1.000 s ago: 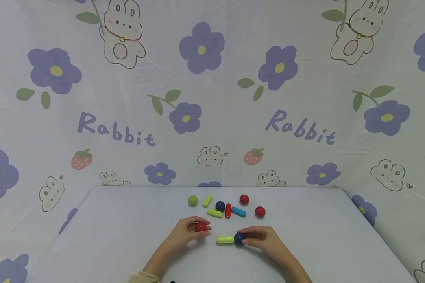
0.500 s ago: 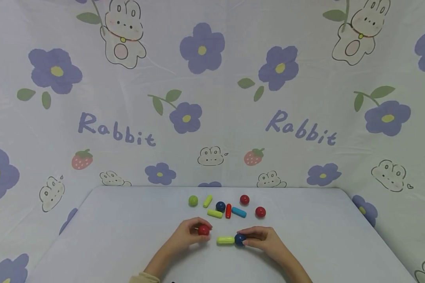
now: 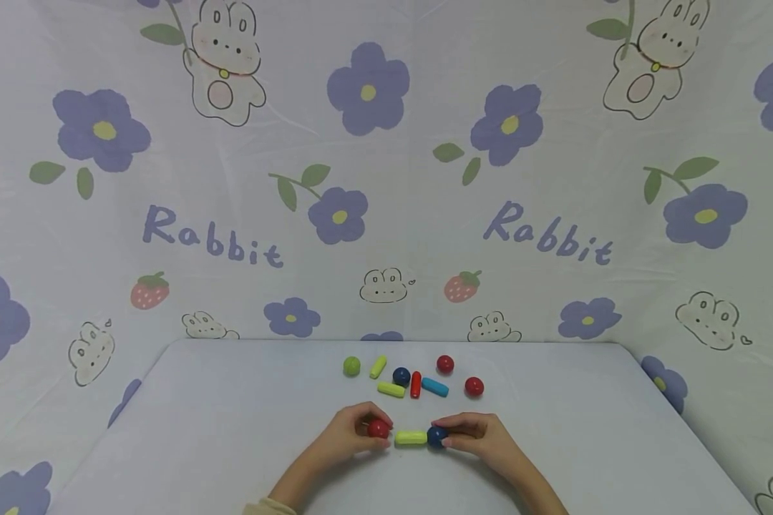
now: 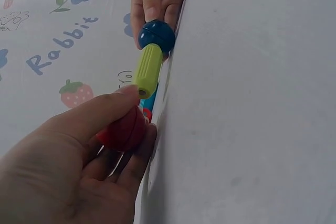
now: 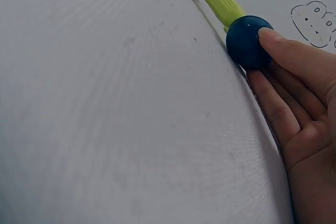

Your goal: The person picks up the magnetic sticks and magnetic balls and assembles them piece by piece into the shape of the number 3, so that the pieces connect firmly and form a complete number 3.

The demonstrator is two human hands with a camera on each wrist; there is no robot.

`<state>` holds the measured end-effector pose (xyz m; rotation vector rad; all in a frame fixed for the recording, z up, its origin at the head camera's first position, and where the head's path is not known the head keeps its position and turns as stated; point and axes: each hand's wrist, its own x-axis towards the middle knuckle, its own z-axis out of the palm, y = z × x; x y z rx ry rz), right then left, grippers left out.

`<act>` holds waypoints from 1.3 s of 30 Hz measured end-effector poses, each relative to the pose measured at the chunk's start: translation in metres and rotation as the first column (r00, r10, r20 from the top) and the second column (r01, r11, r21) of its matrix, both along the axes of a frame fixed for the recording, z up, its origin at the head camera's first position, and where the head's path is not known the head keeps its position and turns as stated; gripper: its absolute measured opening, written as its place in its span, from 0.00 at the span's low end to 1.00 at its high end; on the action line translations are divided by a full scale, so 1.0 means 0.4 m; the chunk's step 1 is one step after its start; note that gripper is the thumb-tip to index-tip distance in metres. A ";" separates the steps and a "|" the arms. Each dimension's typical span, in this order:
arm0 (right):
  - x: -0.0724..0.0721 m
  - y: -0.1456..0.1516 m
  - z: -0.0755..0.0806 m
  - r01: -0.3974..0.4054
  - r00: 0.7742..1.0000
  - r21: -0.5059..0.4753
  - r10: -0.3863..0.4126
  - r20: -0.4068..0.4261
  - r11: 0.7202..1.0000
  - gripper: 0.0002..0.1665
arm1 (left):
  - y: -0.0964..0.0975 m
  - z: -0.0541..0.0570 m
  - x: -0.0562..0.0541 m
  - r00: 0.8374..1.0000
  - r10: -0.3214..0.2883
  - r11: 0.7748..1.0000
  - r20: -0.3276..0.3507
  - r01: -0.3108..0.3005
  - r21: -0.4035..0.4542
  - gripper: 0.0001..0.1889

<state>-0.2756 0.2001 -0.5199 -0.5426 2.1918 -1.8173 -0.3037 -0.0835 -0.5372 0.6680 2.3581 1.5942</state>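
Note:
My left hand point(image 3: 351, 435) pinches a red ball point(image 3: 378, 429) between thumb and fingers, just left of a yellow-green rod point(image 3: 411, 437). A small gap shows between ball and rod in the head view. At the rod's other end sits a dark blue ball point(image 3: 436, 437), touching it, and my right hand point(image 3: 483, 436) grips that ball. In the left wrist view the rod point(image 4: 149, 71) points its bare end, with a small dark spot in it, toward the red ball point(image 4: 124, 129). From the right wrist, thumb and fingers can be seen on either side of the blue ball point(image 5: 249, 42).
Behind the hands on the white table point(image 3: 232, 400) lie a green ball point(image 3: 351, 366), two yellow-green rods point(image 3: 391, 390), a dark blue ball point(image 3: 401, 376), a red rod point(image 3: 415, 385), a blue rod point(image 3: 434, 387) and two red balls point(image 3: 474, 387). A printed cloth point(image 3: 386, 179) hangs behind.
My left hand has carried the red ball right and toward the near edge, closer to the yellow-green rod and level with it. The right hand and blue ball have barely moved.

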 end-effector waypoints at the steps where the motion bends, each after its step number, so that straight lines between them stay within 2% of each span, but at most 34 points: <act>1: 0.000 0.000 0.000 0.000 1.000 0.000 0.000 0.001 1.000 0.21 | 0.001 -0.001 0.000 1.000 -0.001 1.000 -0.004 0.001 -0.005 0.16; 9: 0.003 0.001 0.001 0.002 1.000 -0.010 -0.002 0.010 1.000 0.21 | 0.008 0.003 0.008 1.000 -0.008 1.000 -0.008 0.008 -0.010 0.16; 20: 0.006 0.003 0.000 -0.012 1.000 -0.024 0.012 0.010 1.000 0.22 | 0.021 -0.007 0.009 1.000 -0.007 1.000 0.026 0.007 0.002 0.18; 27: 0.008 0.004 0.002 -0.012 1.000 -0.023 0.012 0.003 1.000 0.21 | 0.028 -0.008 0.009 1.000 -0.006 1.000 0.018 0.007 -0.019 0.19; 34: -0.016 0.011 -0.040 0.000 1.000 -0.022 0.001 0.005 1.000 0.21 | 0.036 -0.005 0.013 1.000 -0.017 1.000 0.010 0.017 -0.021 0.20; 39: -0.031 0.015 -0.071 -0.006 0.999 -0.026 0.005 -0.042 1.000 0.20 | 0.038 -0.001 0.016 1.000 -0.025 1.000 0.007 0.026 -0.010 0.21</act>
